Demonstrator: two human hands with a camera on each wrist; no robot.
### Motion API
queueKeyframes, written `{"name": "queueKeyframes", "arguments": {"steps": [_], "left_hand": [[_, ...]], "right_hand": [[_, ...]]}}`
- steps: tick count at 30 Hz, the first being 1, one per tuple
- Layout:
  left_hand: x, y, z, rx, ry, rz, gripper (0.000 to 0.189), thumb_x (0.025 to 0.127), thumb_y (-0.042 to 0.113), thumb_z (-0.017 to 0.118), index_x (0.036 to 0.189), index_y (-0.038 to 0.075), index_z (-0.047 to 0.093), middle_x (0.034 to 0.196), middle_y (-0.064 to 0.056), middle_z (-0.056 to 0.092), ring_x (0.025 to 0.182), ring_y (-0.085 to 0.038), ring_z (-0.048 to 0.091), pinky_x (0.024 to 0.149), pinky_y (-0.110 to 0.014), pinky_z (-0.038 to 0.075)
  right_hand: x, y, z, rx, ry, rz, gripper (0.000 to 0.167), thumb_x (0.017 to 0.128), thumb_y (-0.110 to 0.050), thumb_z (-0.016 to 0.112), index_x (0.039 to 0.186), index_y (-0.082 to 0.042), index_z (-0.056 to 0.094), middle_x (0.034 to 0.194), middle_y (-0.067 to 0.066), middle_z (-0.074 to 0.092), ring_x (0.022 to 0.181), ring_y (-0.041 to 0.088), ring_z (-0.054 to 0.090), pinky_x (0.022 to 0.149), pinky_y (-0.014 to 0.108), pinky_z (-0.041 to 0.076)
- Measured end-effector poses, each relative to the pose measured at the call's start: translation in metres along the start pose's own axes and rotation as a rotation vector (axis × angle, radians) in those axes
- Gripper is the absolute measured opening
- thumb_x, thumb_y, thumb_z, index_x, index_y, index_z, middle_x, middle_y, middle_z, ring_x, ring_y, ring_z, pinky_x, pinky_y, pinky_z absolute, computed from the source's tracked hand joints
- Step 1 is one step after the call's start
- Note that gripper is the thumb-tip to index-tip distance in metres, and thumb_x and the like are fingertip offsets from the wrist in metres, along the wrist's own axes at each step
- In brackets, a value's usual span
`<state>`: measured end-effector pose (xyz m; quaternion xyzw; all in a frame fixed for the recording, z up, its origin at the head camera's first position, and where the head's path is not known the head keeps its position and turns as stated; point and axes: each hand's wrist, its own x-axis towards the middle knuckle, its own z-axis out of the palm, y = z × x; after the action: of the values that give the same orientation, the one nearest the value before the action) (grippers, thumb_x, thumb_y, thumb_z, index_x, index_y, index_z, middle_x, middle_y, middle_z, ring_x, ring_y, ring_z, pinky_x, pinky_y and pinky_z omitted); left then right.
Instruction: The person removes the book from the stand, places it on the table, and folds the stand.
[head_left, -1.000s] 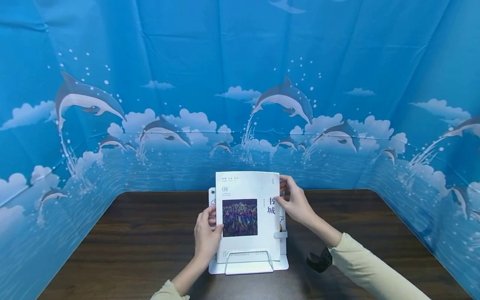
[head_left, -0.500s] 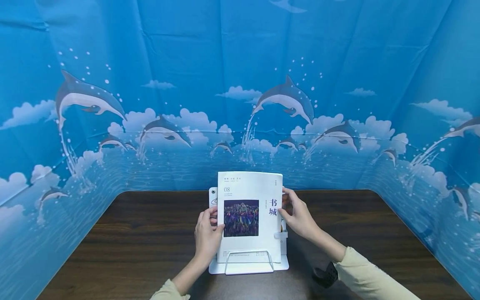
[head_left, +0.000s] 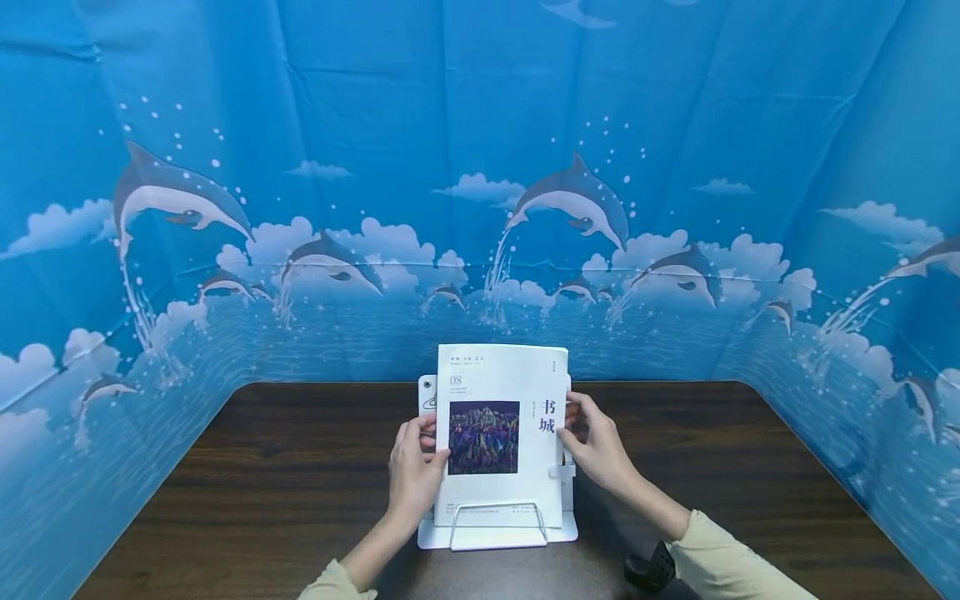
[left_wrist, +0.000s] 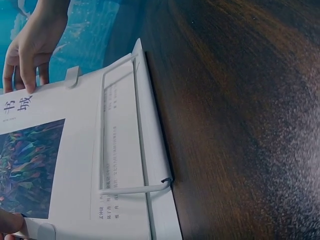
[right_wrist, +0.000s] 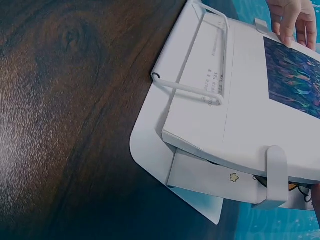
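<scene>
A white book (head_left: 498,375) with a dark, colourful square picture leans upright on a white book stand (head_left: 558,535). The wire holder (head_left: 498,547) at the stand's foot crosses the front of the lower cover. My left hand (head_left: 412,467) grips the book's left edge, thumb on the cover and fingers behind. On the opposite edge my right hand (head_left: 600,446) pinches the book, thumb tip beside the large printed characters. Just below that thumb, a white side clip (head_left: 561,472) overlaps the edge. The right wrist view shows the same clip (right_wrist: 276,175) over the pages' side.
The stand is on a dark wooden table (head_left: 300,475). A blue curtain (head_left: 480,125) printed with dolphins surrounds the far side and both flanks. Under the right sleeve (head_left: 731,558) a black device (head_left: 651,568) shows. Part of a cartoon-printed back plate (head_left: 427,392) sticks out behind the book.
My right hand has slid down along the book's right edge. The top of the book has shifted slightly right. My left hand stays at its edge.
</scene>
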<state>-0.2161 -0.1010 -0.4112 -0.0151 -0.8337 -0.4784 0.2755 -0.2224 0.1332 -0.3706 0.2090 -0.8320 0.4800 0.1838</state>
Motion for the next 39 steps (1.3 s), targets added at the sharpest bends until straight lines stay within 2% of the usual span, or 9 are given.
{"name": "queueKeyframes", "arguments": {"steps": [12,22,27,32,39], "left_hand": [[0.003,-0.002,-0.001,0.005,-0.009,0.021,0.045,0.067,-0.013,0.069,0.109,-0.003,0.056,0.097,-0.013,0.054,0.078,-0.018,0.053,0.063,-0.025,0.052],[0.011,-0.008,-0.003,-0.01,-0.031,0.047,0.045,0.066,-0.016,0.069,0.108,-0.005,0.056,0.097,-0.014,0.054,0.077,-0.02,0.053,0.062,-0.026,0.052],[0.014,-0.011,-0.005,-0.024,-0.049,0.044,0.045,0.066,-0.017,0.068,0.107,-0.005,0.056,0.097,-0.015,0.054,0.078,-0.021,0.053,0.063,-0.027,0.052],[0.016,-0.011,-0.007,-0.059,-0.056,0.043,0.045,0.067,-0.017,0.068,0.109,-0.006,0.055,0.097,-0.016,0.054,0.079,-0.023,0.055,0.063,-0.027,0.052],[0.02,-0.011,-0.011,-0.09,-0.048,0.028,0.046,0.067,-0.018,0.068,0.11,-0.007,0.055,0.097,-0.018,0.055,0.08,-0.025,0.057,0.065,-0.027,0.053]], "right_hand": [[-0.002,0.005,0.006,0.045,0.069,0.068,0.036,0.077,0.015,0.059,0.111,0.013,0.052,0.092,0.018,0.058,0.079,0.026,0.056,0.062,0.025,0.052],[-0.001,0.006,0.01,0.099,0.099,0.108,0.031,0.077,0.013,0.06,0.108,0.012,0.056,0.092,0.019,0.061,0.08,0.028,0.058,0.066,0.027,0.053],[-0.001,0.015,0.015,0.116,0.115,0.089,0.033,0.077,0.014,0.06,0.109,0.011,0.056,0.092,0.017,0.061,0.08,0.025,0.057,0.065,0.026,0.052],[0.002,0.031,0.022,0.114,0.13,0.063,0.034,0.079,0.011,0.061,0.112,0.007,0.057,0.093,0.013,0.062,0.082,0.022,0.058,0.07,0.024,0.051],[0.008,0.031,0.025,0.099,0.117,0.008,0.035,0.08,0.011,0.059,0.114,0.004,0.054,0.092,0.01,0.061,0.082,0.024,0.057,0.071,0.023,0.048]]}}
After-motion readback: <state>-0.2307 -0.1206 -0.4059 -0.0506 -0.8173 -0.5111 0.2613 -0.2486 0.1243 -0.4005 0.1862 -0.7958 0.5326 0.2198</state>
